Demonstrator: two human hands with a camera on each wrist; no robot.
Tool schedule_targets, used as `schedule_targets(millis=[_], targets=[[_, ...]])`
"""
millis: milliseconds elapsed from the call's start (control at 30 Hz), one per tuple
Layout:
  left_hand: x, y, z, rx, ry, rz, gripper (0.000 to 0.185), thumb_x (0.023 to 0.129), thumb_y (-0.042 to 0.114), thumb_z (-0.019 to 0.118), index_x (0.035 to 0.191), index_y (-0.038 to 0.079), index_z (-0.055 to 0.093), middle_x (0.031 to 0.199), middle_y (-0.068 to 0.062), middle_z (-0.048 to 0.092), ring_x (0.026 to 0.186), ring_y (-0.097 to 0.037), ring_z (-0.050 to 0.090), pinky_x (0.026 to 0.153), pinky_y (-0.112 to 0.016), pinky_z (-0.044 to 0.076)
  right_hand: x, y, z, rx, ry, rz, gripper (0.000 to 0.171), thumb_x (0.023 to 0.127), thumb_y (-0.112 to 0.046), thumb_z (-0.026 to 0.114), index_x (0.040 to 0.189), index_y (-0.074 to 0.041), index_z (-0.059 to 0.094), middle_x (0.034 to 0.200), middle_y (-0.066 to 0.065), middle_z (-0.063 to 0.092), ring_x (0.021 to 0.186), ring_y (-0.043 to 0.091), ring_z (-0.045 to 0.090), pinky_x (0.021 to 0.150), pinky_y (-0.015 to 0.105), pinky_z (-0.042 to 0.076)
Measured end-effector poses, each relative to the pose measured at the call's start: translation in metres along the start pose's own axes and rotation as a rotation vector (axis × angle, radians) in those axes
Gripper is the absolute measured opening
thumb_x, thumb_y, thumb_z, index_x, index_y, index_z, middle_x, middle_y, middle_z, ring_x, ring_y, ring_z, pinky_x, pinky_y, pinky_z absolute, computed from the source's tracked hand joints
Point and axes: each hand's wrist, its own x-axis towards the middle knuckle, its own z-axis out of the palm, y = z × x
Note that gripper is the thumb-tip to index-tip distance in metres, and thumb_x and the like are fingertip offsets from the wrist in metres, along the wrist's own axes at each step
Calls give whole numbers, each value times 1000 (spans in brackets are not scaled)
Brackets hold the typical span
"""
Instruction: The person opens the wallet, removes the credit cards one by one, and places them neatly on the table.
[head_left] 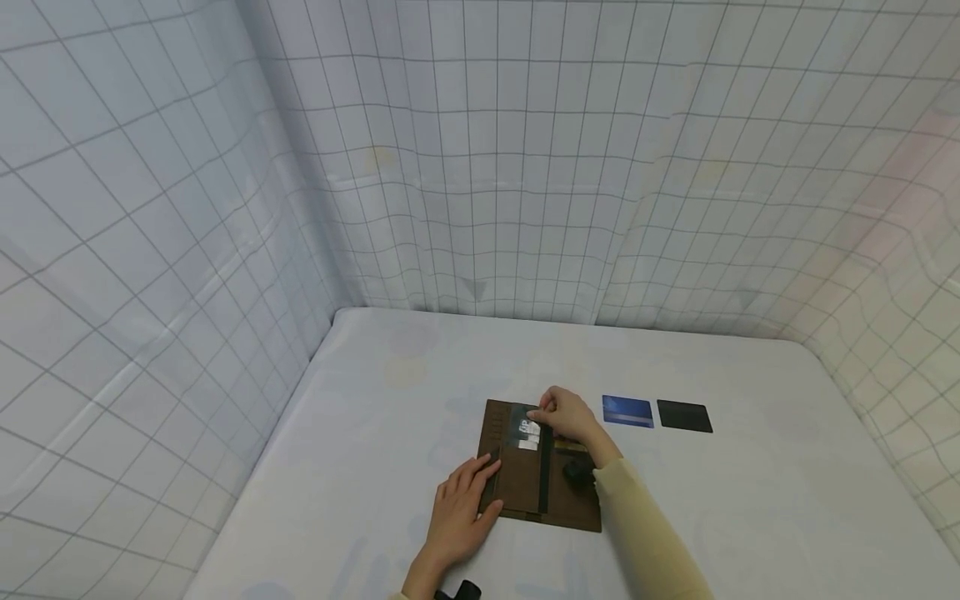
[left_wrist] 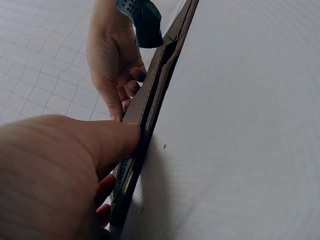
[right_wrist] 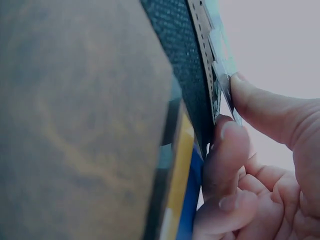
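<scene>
A brown wallet (head_left: 519, 479) lies unfolded on the white table, a dark strap (head_left: 545, 471) running down its middle. My left hand (head_left: 459, 510) rests on its left part, fingers laid out over the surface and thumb at the near edge (left_wrist: 150, 107). At the far edge, my right hand (head_left: 567, 414) pinches a translucent card (head_left: 523, 433) with pale lettering between thumb and fingers; the card lies over the wallet's upper left part. In the right wrist view the thumb (right_wrist: 260, 107) presses the card's edge (right_wrist: 227, 75). Yellow and blue card edges (right_wrist: 177, 175) show beside the strap.
A blue card (head_left: 627, 411) and a black card (head_left: 684, 416) lie on the table (head_left: 360, 417) to the right of the wallet. White grid-patterned curtains (head_left: 480, 167) hang behind and at both sides. A dark device (head_left: 579, 472) sits at my right wrist.
</scene>
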Motion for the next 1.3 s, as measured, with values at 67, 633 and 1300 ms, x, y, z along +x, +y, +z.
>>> schedule_targets(millis=[67,633,1300], targets=[[0,0,0,-2,1,-1,50,92,29,58,138,12,49,144,-8,38,133,-31,29,94,-53,29,1,0,0,9,2,4,25,86,-26,71,88,-7,54,68,2,55,50,17,53,49,30,44],[0,4,-3,-10,-7,-5,50,92,28,58,138,11,49,144,-9,38,133,-32,29,95,-53,28,6,7,0,128,12,2,17,86,-13,69,99,-3,63,78,2,63,51,18,54,51,31,48],[0,3,-3,0,9,7,50,91,28,58,137,11,50,142,-9,39,132,-32,31,95,-53,29,7,10,-3,154,150,30,19,86,-14,69,99,-3,62,80,5,61,53,17,56,49,31,45]])
